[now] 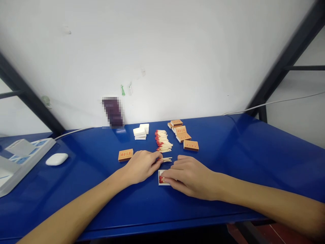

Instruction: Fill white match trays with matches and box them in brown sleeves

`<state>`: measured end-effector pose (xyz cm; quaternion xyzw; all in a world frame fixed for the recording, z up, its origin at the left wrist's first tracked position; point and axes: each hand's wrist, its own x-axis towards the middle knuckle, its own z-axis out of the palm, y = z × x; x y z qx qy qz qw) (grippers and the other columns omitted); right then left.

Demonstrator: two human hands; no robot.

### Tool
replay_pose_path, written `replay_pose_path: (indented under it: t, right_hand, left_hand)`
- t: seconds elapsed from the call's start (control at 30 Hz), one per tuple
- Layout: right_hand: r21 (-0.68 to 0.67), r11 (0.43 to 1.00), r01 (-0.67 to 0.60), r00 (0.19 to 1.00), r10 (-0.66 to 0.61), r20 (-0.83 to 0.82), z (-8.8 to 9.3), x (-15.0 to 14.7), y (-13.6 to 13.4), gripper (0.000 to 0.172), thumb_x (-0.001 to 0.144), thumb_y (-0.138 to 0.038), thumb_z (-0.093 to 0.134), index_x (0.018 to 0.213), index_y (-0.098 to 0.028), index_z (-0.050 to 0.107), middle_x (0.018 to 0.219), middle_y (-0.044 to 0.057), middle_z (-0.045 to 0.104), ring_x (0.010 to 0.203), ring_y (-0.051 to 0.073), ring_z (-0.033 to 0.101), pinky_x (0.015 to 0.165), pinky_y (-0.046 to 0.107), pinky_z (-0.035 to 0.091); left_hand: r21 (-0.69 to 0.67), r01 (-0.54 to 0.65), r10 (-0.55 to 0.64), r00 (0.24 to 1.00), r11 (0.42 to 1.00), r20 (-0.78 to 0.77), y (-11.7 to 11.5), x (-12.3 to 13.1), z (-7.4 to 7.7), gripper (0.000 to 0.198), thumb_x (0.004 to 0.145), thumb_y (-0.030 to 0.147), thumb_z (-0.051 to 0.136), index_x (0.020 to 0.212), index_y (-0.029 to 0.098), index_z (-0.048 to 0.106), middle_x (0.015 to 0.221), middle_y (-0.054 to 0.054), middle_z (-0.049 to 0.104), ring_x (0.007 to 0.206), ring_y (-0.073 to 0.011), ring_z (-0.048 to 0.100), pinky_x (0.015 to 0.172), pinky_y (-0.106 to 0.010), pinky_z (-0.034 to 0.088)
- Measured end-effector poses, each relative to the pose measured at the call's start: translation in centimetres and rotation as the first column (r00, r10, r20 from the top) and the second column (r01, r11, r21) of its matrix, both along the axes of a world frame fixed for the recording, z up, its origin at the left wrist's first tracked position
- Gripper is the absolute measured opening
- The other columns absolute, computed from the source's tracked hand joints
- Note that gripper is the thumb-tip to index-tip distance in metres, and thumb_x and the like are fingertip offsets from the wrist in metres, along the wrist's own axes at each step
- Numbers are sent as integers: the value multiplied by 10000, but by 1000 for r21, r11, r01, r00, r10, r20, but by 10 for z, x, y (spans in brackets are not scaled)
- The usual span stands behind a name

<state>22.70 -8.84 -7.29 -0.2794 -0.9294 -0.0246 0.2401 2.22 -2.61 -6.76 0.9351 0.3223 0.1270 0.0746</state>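
Note:
My left hand (144, 166) pinches a few wooden matches (167, 159) between thumb and fingertips, their pale sticks pointing right. Closer to me, a small white matchbox tray (159, 177) lies on the blue table with red-headed matches (161, 180) inside. My right hand (189, 176) covers the tray's right part, thumb and index finger closed on matches in it; the grip is partly hidden. Just beyond both hands spreads a pile of loose matches (164, 140), red heads to the left.
An orange matchbox (125, 155) lies left of my left hand. White trays (140, 133) sit behind it. Several orange matchbox sleeves (181, 130) and another matchbox (191, 145) are at the back right. Far left are a white earphone case (57, 159) and a power strip (30, 162).

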Motion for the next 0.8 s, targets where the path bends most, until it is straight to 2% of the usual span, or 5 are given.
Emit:
replay_pose_path:
  t: [0.23, 0.37, 0.57, 0.67, 0.8]
  right_hand:
    - [-76, 997, 28, 1000, -29, -7, 3, -4, -2, 247, 991, -252, 482, 874, -203, 694, 638, -6, 661, 561, 129, 527, 635, 295, 333]
    - [-39, 999, 32, 994, -36, -103, 8, 6, -1, 273, 987, -245, 462, 849, -182, 689, 621, 5, 623, 558, 131, 508, 624, 290, 367]
    - [-18, 989, 148, 952, -147, -267, 17, 21, 9, 296, 973, -248, 448, 773, -191, 658, 601, 10, 604, 560, 133, 504, 575, 271, 386]
    - [-81, 982, 173, 944, -188, -272, 16, 21, 11, 282, 959, -233, 458, 747, -188, 639, 578, -4, 586, 536, 125, 484, 552, 269, 362]
    - [-186, 970, 156, 964, -191, -187, 15, 21, 13, 244, 964, -247, 464, 801, -181, 633, 655, 6, 605, 597, 136, 504, 611, 284, 372]
  left_hand:
    - [4, 0, 0, 1000, 1000, 12, 2, 0, -1, 200, 992, 292, 463, 932, 191, 624, 619, 22, 613, 526, -132, 555, 531, -218, 311]
    - [35, 4, -4, 1000, 999, -4, 1, -1, -2, 196, 998, 291, 454, 946, 189, 614, 636, 18, 622, 540, -138, 565, 533, -222, 321]
    - [234, 29, -25, 999, 972, -21, -2, -7, 4, 197, 994, 284, 453, 961, 178, 616, 665, 2, 632, 591, -154, 580, 578, -245, 379]
    - [283, 37, -44, 999, 958, 19, -3, -10, 8, 215, 997, 284, 444, 950, 179, 626, 628, 15, 600, 549, -136, 538, 584, -250, 381]
    - [214, 47, -60, 997, 976, 55, -6, -9, 9, 195, 980, 273, 473, 945, 180, 641, 604, 27, 572, 539, -123, 520, 566, -242, 358]
